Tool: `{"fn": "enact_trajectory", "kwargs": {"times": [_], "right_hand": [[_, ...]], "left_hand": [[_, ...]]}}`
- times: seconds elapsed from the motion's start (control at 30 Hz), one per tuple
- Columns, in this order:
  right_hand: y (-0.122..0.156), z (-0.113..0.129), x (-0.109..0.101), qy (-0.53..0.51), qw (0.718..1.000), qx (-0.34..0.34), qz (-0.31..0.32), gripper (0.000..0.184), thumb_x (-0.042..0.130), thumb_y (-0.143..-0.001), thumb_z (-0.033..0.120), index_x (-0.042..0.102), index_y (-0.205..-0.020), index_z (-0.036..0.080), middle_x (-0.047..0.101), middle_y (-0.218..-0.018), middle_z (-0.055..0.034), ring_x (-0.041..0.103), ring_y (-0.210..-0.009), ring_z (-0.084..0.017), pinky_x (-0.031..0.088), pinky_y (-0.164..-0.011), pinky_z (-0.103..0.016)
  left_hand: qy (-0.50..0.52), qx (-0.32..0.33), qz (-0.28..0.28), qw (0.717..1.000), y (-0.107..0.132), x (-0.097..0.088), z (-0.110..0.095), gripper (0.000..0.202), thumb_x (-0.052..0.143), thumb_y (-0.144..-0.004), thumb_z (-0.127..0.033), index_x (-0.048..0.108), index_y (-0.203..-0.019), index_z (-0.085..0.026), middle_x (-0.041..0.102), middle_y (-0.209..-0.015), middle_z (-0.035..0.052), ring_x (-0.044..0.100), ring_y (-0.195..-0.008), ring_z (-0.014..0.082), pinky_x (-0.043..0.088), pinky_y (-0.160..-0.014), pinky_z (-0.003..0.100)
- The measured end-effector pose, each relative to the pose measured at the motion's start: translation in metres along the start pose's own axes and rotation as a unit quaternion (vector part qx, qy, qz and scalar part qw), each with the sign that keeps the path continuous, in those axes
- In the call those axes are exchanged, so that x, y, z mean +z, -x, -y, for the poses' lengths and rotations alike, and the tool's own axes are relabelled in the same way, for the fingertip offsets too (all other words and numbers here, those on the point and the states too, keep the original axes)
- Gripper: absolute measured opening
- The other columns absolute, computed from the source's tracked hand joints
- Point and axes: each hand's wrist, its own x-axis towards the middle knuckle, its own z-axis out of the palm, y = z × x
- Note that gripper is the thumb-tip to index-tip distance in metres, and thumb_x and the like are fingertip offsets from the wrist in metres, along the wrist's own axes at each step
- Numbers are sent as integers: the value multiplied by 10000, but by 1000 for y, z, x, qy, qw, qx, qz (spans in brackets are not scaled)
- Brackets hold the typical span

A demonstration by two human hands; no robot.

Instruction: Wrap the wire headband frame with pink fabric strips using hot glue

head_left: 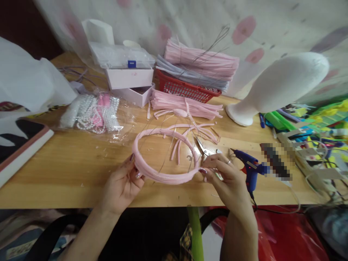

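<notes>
A pink hoop of wrapped pipe-cleaner cord (163, 176) hangs just above the wooden table (67, 170). My left hand (123, 185) pinches its left side. My right hand (224, 175) pinches its right end, fingers closed. Thin wires cross the inside of the hoop. Loose pink cord pieces (190, 136) and a pair of scissors (205, 148) lie just behind the hoop. A blue glue gun (250, 168) rests on the table to the right of my right hand.
A white foam head form (280, 85) stands at the right. A red basket (187, 88) holds pink and grey cord bundles. White boxes (127, 78), a bag of pearl beads (91, 114) and white bags sit at left. Colourful clutter fills the far right.
</notes>
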Motion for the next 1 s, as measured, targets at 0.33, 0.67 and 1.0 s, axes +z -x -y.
{"fn": "enact_trajectory", "kwargs": {"times": [0.33,0.67,1.0], "right_hand": [[-9,-8,9,-158,987,-2,34,221,721,-875,346,694,-689,230,775,-954,-80,707,-993,-248,560,-877,-405],[-4,14,13,-231,971,48,-29,249,835,-755,328,695,-580,219,746,-776,-54,721,-793,-217,595,-759,-352],[-7,26,16,-278,947,107,-122,290,869,-703,383,684,-577,198,765,-811,-73,699,-672,-191,526,-487,-261]], "left_hand": [[17,-12,63,998,-5,-6,-2,453,360,-987,-37,672,-679,-152,566,-527,-21,418,-354,45,522,-458,146],[22,-49,65,996,0,4,-9,419,406,-1001,-55,648,-668,-133,508,-473,-51,431,-345,31,516,-455,149],[-55,-7,218,974,26,-4,12,317,882,-714,-356,749,-907,-142,697,-847,38,635,-697,123,583,-689,248]]}}
